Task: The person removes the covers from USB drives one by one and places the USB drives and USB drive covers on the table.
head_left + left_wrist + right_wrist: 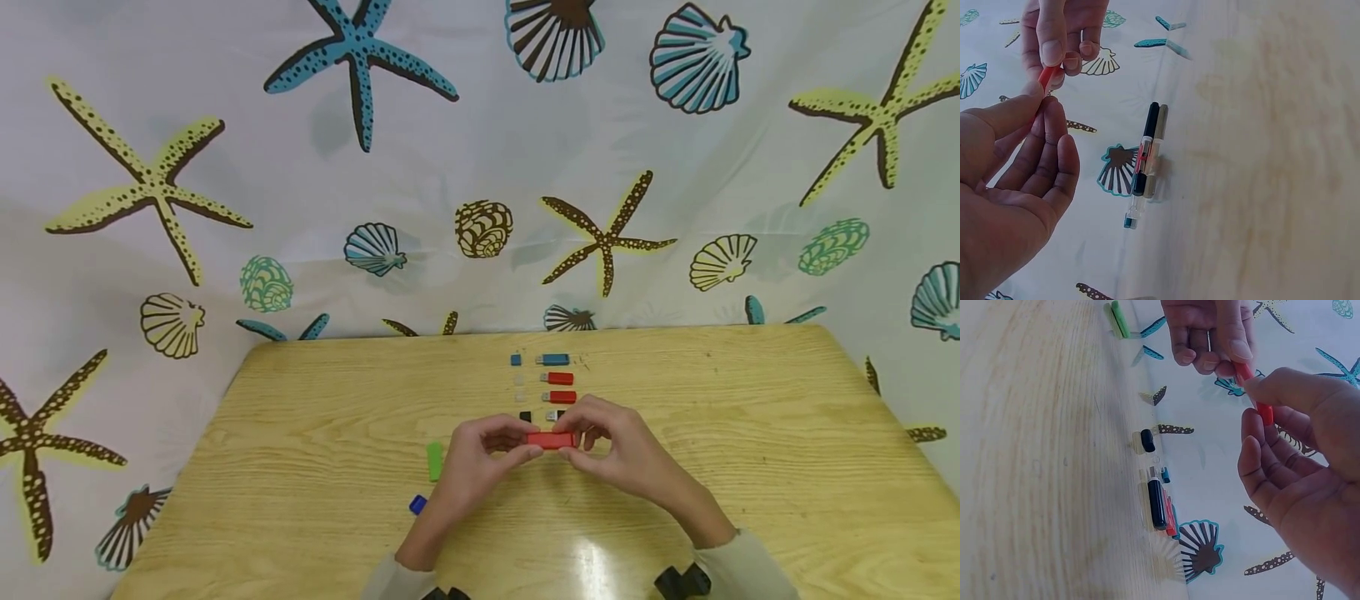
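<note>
Both hands hold a red USB stick level above the table, one at each end. My left hand pinches its left end between thumb and fingers. The right hand pinches the right end the same way. In the left wrist view the red stick shows between the fingertips of both hands; in the right wrist view its red body is partly covered by thumb and fingers. No metal plug shows on it. Just beyond the hands lies a black USB stick, partly hidden by the right hand, with a black cap beside it.
Farther back lie two red USB sticks and a blue USB stick, plugs bare, with a blue cap and clear caps left of them. A green piece and a dark blue piece lie by the left forearm on the wooden table.
</note>
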